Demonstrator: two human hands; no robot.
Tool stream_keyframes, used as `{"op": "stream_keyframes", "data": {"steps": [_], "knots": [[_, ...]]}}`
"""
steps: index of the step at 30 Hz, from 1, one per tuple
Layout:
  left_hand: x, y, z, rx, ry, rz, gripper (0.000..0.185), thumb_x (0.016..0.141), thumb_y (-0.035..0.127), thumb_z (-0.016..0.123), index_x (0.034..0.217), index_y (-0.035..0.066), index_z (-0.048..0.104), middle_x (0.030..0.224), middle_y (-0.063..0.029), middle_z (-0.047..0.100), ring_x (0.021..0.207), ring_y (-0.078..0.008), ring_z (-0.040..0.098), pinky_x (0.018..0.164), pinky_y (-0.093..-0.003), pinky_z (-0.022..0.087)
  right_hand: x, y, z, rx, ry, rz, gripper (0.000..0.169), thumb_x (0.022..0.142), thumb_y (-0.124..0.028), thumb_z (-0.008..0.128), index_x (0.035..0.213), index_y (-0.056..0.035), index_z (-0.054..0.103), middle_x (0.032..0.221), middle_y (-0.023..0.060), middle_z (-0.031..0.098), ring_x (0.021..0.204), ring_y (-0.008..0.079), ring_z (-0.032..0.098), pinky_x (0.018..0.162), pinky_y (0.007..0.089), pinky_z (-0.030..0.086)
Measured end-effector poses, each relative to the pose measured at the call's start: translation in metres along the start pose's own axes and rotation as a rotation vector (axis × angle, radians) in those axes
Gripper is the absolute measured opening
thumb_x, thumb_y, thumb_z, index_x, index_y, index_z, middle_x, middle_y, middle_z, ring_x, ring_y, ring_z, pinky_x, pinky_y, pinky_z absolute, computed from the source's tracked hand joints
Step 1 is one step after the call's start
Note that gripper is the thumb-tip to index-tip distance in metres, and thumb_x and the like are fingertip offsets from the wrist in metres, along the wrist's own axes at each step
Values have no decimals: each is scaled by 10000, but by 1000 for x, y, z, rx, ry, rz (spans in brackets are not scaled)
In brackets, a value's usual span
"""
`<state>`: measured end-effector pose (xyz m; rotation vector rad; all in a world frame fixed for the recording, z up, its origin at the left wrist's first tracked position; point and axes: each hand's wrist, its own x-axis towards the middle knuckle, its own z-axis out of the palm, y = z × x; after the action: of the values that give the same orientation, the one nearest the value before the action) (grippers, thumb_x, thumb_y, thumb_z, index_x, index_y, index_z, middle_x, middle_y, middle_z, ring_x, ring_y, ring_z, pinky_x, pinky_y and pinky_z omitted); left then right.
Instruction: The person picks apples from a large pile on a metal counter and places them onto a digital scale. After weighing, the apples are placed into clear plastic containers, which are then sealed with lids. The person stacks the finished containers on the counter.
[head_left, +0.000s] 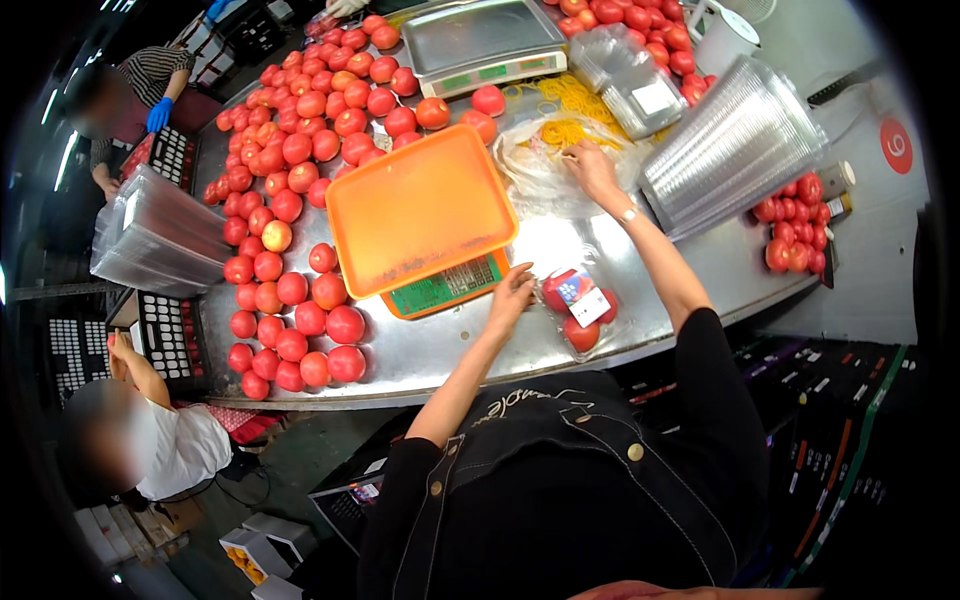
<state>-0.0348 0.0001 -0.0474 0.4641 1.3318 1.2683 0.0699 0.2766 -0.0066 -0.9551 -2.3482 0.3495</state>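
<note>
My left hand (513, 295) is beside a clear plastic clamshell pack of tomatoes (581, 330), fingers apart with nothing seen in them. The pack bears a printed label and lies on the metal table (427, 349) in front of me. My right hand (590, 166) reaches to a clear plastic bag (536, 180) that holds yellow rubber bands (568, 133); whether its fingertips pinch a band cannot be told. An orange tray (424, 210) rests on a scale with a green keypad (450, 287), left of my hands.
Loose tomatoes (292, 229) cover the table's left side. Stacked clear containers stand at right (739, 142) and left (161, 232). A second scale (487, 45) is at the back. Two co-workers are at the left, by black crates (166, 337). More tomatoes (796, 225) lie at the right edge.
</note>
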Motion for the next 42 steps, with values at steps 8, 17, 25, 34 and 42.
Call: {"op": "stream_keyframes", "data": {"steps": [8, 17, 25, 34, 42], "knots": [[29, 3, 37, 5, -26, 24, 416, 918, 133, 563, 1312, 51, 459, 1164, -109, 542, 912, -146, 565, 763, -267, 497, 45, 36, 63, -115, -154, 117, 159, 770, -190, 655, 747, -37, 688, 786, 127, 663, 736, 298, 639, 657, 399, 502], [18, 55, 64, 160, 176, 489, 746, 828, 191, 709, 1395, 32, 252, 1276, -182, 407, 1057, -257, 533, 859, -353, 498, -17, -27, -48, 1159, -762, 466, 184, 899, -237, 611, 925, -56, 589, 718, -21, 600, 572, 53, 528, 521, 203, 428], [-2, 54, 48, -467, -547, 4, 355, 990, 310, 454, 707, 99, 477, 509, 43, 376, 571, -152, 497, 687, -285, 444, -121, -26, -111, 900, -940, 487, 244, 929, -245, 559, 861, -20, 622, 601, 35, 569, 510, 130, 502, 502, 255, 389], [19, 74, 18, 1467, -220, 398, 832, 680, 602, 702, 1290, 65, 522, 702, -167, 648, 681, -316, 656, 645, -422, 490, -96, 30, -129, -116, -679, -28, 274, 840, -284, 633, 1077, -155, 678, 694, 151, 645, 645, 331, 622, 586, 428, 480], [-16, 0, 27, 477, -354, -121, 956, 889, 423, 619, 1493, 104, -49, 1093, -188, 635, 916, -206, 641, 754, -305, 505, -181, 38, -73, 697, -1019, 571, 613, 967, -487, 380, 1438, -103, 295, 889, 130, 636, 685, 202, 650, 531, 312, 524]]}}
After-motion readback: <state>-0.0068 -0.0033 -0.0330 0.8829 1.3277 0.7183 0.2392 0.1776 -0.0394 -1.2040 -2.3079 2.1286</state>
